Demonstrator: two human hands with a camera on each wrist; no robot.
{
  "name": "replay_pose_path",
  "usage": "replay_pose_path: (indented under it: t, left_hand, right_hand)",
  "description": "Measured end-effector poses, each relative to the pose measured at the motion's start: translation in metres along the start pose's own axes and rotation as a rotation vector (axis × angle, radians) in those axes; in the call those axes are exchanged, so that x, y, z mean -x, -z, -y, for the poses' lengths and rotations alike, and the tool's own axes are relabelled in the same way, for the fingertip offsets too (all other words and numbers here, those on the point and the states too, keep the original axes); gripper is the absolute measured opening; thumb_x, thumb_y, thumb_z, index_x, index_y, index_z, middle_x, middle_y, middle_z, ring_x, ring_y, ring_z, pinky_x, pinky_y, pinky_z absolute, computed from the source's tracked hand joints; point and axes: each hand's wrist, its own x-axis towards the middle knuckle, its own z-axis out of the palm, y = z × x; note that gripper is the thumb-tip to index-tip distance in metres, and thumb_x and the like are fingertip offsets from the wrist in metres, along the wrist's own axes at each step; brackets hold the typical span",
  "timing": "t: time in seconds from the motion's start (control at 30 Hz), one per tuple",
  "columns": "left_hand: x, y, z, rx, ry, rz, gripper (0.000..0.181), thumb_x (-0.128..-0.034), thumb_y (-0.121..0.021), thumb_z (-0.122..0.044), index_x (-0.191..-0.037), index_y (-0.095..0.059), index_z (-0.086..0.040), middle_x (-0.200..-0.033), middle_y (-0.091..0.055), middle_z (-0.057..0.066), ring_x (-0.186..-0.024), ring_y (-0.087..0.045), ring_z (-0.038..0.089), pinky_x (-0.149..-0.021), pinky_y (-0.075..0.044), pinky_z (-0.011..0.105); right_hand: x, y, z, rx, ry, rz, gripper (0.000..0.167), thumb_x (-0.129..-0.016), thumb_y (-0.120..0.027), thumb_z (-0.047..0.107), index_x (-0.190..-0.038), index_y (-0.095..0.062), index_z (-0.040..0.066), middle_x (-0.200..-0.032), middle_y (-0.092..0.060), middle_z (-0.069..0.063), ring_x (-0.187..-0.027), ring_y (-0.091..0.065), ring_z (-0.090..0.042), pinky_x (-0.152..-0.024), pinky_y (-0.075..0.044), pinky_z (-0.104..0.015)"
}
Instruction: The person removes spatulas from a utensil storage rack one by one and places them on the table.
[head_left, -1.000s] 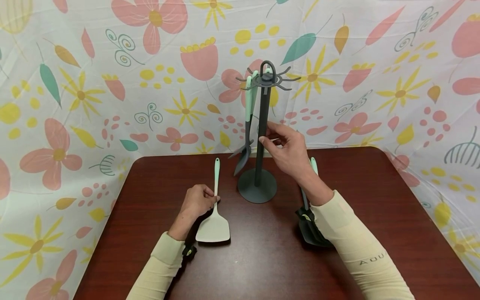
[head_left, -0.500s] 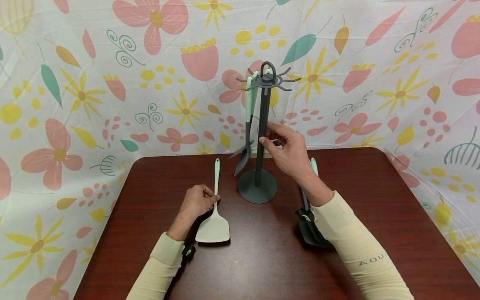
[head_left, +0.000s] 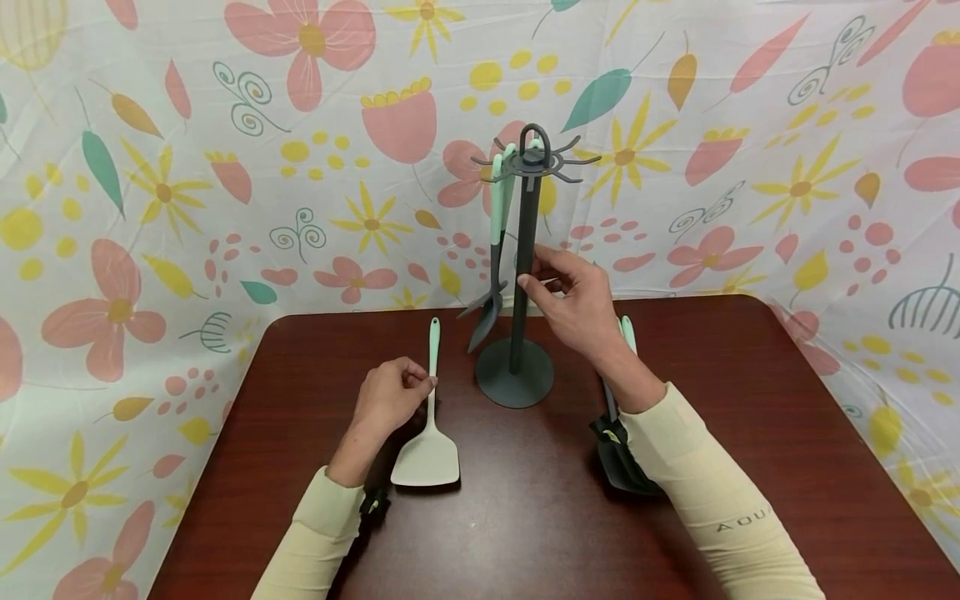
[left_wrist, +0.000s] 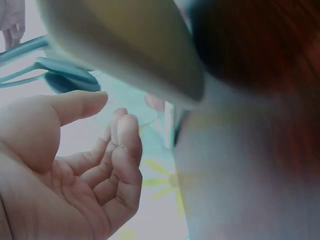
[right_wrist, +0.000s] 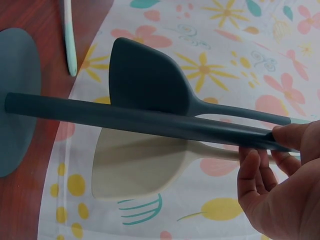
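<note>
A cream spatula [head_left: 426, 459] with a mint handle lies on the table, its blade large in the left wrist view [left_wrist: 125, 45]. At its handle is my left hand [head_left: 387, 395]; in the left wrist view this hand [left_wrist: 75, 170] has thumb and fingers apart, gripping nothing. My right hand [head_left: 573, 300] pinches the dark pole [head_left: 527, 225] of an upright utensil stand, thumb against it in the right wrist view [right_wrist: 285, 180]. Mint-handled utensils [head_left: 497, 200] hang from the stand's hooks. Behind the pole, a dark spatula [right_wrist: 147, 77] and a cream one [right_wrist: 135, 170] show.
Dark utensils [head_left: 621, 467] with mint handles lie to the right, partly hidden by the right forearm. The stand's round base [head_left: 498, 379] rests on the brown table [head_left: 517, 533]. A flower-patterned cloth [head_left: 300, 167] hangs behind the table's far edge.
My left hand has shifted slightly up along the cream spatula's handle, and its fingers have loosened. The spatula, the stand and my right hand look unmoved.
</note>
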Motion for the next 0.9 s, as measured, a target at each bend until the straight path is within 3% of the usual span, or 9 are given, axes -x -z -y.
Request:
replay_pose_path:
  t: [0.23, 0.43, 0.53, 0.77, 0.9]
  left_hand:
    - [-0.001, 0.001, -0.013, 0.075, -0.125, -0.052, 0.016, -0.0990, -0.079, -0.033, -0.099, -0.075, -0.017, -0.083, -0.073, -0.005, -0.071, -0.064, 0.013, -0.065, -0.052, 0.034]
    - [-0.007, 0.006, -0.028, 0.130, -0.211, -0.090, 0.013, -0.0998, -0.078, -0.032, -0.099, -0.074, -0.020, -0.086, -0.072, -0.006, -0.076, -0.065, 0.013, -0.068, -0.052, 0.034]
    - [-0.010, 0.009, -0.038, 0.176, -0.245, -0.101, 0.010, -0.1003, -0.077, -0.030, -0.102, -0.074, -0.020, -0.090, -0.072, -0.006, -0.080, -0.066, 0.013, -0.073, -0.054, 0.035]
    - [-0.019, 0.012, -0.060, 0.195, -0.346, -0.156, 0.014, -0.1012, -0.076, -0.028, -0.111, -0.074, -0.018, -0.103, -0.071, -0.006, -0.084, -0.063, 0.017, -0.072, -0.051, 0.037]
    - [-0.025, 0.013, -0.074, 0.216, -0.402, -0.171, 0.019, -0.1018, -0.075, -0.027, -0.116, -0.074, -0.014, -0.106, -0.072, -0.002, -0.092, -0.067, 0.022, -0.078, -0.053, 0.045]
  right_hand:
    - [0.001, -0.001, 0.021, 0.001, 0.002, 0.003, 0.025, -0.096, -0.071, -0.010, -0.121, -0.073, -0.008, -0.099, -0.072, -0.024, -0.084, -0.068, -0.036, -0.075, -0.056, -0.021]
    - [0.002, 0.000, 0.038, 0.007, 0.015, -0.001, 0.024, -0.096, -0.070, -0.010, -0.120, -0.073, -0.009, -0.097, -0.071, -0.024, -0.083, -0.068, -0.036, -0.076, -0.056, -0.020]
    - [0.001, 0.000, 0.038, 0.006, 0.021, -0.007, 0.026, -0.095, -0.071, -0.011, -0.121, -0.073, -0.010, -0.098, -0.071, -0.024, -0.084, -0.070, -0.037, -0.077, -0.056, -0.019]
    - [0.001, 0.000, 0.000, -0.003, 0.023, -0.010, 0.033, -0.097, -0.077, 0.001, -0.129, -0.076, 0.005, -0.101, -0.074, -0.011, -0.087, -0.072, -0.023, -0.078, -0.058, -0.022]
    - [0.001, 0.000, -0.001, 0.010, 0.025, -0.013, 0.032, -0.097, -0.077, 0.003, -0.129, -0.076, 0.005, -0.101, -0.074, -0.010, -0.087, -0.073, -0.022, -0.079, -0.058, -0.022]
